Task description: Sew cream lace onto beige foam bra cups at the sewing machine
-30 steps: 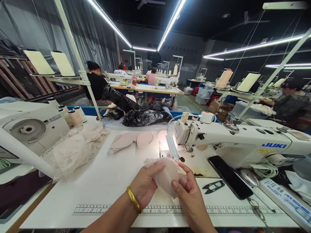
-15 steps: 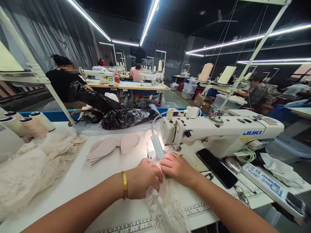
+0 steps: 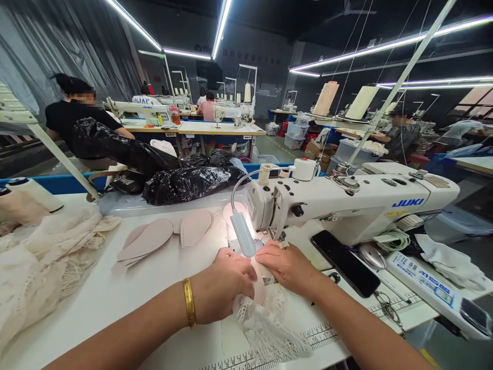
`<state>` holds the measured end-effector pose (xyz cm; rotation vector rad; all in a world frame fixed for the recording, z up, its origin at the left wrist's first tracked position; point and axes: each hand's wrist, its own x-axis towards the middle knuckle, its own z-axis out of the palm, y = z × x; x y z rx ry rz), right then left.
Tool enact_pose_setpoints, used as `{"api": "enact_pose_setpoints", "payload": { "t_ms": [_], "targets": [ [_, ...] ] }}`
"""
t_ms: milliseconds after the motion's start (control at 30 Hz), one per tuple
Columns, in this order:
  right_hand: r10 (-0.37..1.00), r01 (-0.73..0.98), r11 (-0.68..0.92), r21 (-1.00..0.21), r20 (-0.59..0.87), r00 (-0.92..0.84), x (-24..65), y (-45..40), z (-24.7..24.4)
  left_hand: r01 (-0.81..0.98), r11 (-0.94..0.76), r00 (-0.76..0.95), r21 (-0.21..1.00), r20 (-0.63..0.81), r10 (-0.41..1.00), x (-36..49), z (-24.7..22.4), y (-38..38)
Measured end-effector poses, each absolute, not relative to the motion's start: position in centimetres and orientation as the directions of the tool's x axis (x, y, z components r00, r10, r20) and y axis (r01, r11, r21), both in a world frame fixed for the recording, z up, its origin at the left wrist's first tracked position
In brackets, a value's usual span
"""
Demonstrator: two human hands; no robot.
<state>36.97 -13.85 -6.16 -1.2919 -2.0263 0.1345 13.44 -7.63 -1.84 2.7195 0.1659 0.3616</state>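
At the needle end of a white sewing machine (image 3: 370,198), both hands are on pale pink and lace cloth. My left hand (image 3: 225,285), with a gold bangle at the wrist, is closed with curled fingers on the white lace fabric (image 3: 267,329), which trails toward the front edge. Between the hands shows a smooth pale pink bra cup piece (image 3: 259,290). My right hand (image 3: 287,264) pinches the cloth's right side, its fingers together close to the presser foot. A small gooseneck lamp (image 3: 243,234) hides the needle area and some fingertips.
Pink cup pieces (image 3: 148,239) lie left on the table, beside a heap of cream lace (image 3: 50,262). Black plastic bags (image 3: 192,180) lie behind. A phone (image 3: 344,262), a keyring and a long white box (image 3: 435,290) are on the right. Co-workers sit farther back.
The view has shifted slightly to the right. The lace below my left hand now spreads farther right, and more of the pink cup piece shows between the hands.
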Motion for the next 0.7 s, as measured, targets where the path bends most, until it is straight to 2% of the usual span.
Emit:
{"api": "enact_pose_setpoints", "payload": {
  "t_ms": [100,267,700],
  "targets": [
    [0.806,0.773,0.552,-0.312,0.439,-0.398,37.2,-13.6,-6.4,0.121,-0.905,0.962,0.408,0.177,0.208,13.5,-2.3,-7.5],
    [0.814,0.832,0.515,-0.208,0.422,-0.399,37.4,-13.4,-6.9,0.17,-0.889,0.959,0.424,0.136,0.249,13.5,-2.9,-7.4],
    [0.819,0.836,0.506,-0.211,0.423,-0.389,37.5,-13.6,-7.2,0.185,-0.884,0.957,0.43,0.125,0.26,13.2,-3.1,-7.5]
  ]
}}
